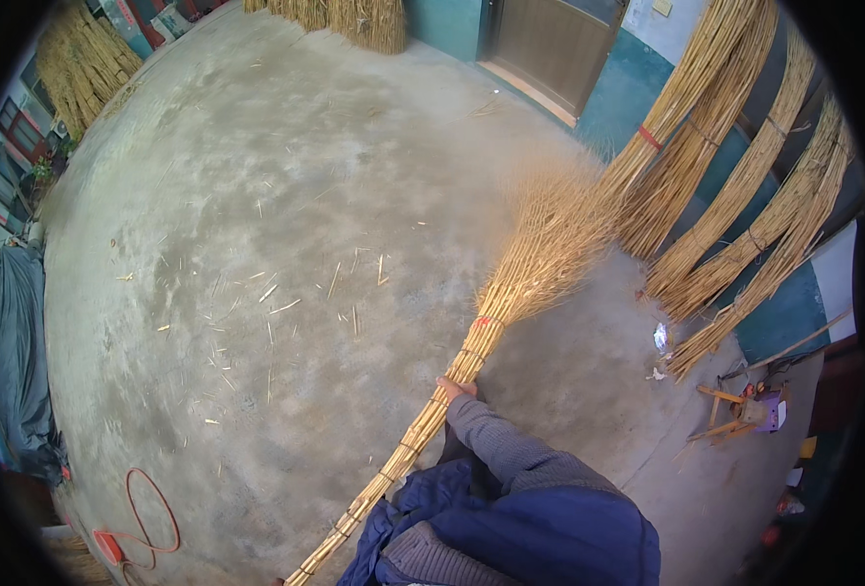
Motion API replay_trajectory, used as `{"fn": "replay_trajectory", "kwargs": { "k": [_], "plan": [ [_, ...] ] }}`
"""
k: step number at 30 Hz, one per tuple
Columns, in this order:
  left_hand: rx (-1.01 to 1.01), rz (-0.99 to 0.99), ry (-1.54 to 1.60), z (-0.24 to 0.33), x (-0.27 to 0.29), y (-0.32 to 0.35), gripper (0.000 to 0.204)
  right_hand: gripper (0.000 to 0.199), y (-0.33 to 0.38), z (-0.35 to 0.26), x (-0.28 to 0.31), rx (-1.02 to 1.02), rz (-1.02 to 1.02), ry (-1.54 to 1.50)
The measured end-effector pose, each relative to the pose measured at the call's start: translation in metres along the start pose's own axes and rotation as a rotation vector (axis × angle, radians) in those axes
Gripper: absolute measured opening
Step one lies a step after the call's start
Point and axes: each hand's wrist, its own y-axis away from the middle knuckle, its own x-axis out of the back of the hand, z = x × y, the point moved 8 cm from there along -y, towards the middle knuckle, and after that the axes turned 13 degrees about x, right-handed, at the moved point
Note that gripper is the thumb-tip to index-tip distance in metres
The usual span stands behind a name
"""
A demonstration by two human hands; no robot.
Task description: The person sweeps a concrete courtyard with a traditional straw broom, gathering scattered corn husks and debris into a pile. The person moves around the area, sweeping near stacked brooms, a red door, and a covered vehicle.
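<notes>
A long broom (423, 430) of bundled yellow stalks, bound with several dark ties and a red one, slants from the lower edge up to the right. Its bushy head (550, 244) fans out over the concrete and is blurred at the far tip. My right hand (457, 388), in a grey knitted sleeve, is closed round the handle below the red tie. At the lower edge, beside the handle's end, only a dark sliver of what seems to be my left hand (278, 582) shows; its fingers are hidden.
Straw bits (286, 307) lie scattered on the concrete floor (208, 176). Tall stalk bundles (716, 254) lean against the right wall, with a small wooden stool (730, 415) below them. A brown door (555, 54) stands at the back. A red cord (174, 518) loops at the lower left.
</notes>
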Motion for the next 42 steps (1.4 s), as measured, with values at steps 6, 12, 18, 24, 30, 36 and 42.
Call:
{"fn": "replay_trajectory", "kwargs": {
  "k": [6, 12, 18, 24, 30, 36, 42],
  "plan": [
    [-0.087, -0.158, -0.084, 0.186, 0.072, -0.012, 0.042, 0.035, -0.175, -0.043, 0.062, -0.214, 0.176, 0.061],
    [0.224, 0.063, -0.075, 0.146, 0.151, 0.057, 0.035, 0.039, -0.168, -0.014, -0.090, -0.375, 0.054, -0.053],
    [0.272, 0.505, -0.165, 0.110, 0.172, 0.080, 0.031, 0.045, -0.129, -0.054, -0.265, -0.441, -0.331, -0.241],
    [0.322, 0.149, 0.067, 0.106, 0.145, -0.006, 0.041, 0.029, -0.152, -0.115, -0.318, -0.275, -0.465, -0.254],
    [0.207, -0.008, 0.136, 0.212, 0.174, -0.125, 0.041, 0.035, -0.297, -0.159, -0.283, -0.193, -0.211, -0.238],
    [-0.059, 0.319, 0.190, 0.420, 0.306, -0.217, 0.023, 0.022, -0.520, -0.194, -0.232, -0.070, -0.065, -0.255],
    [-0.156, 0.524, 0.200, 0.616, 0.444, -0.232, 0.023, 0.025, -0.713, -0.246, -0.263, -0.287, -0.205, -0.195]
  ]
}}
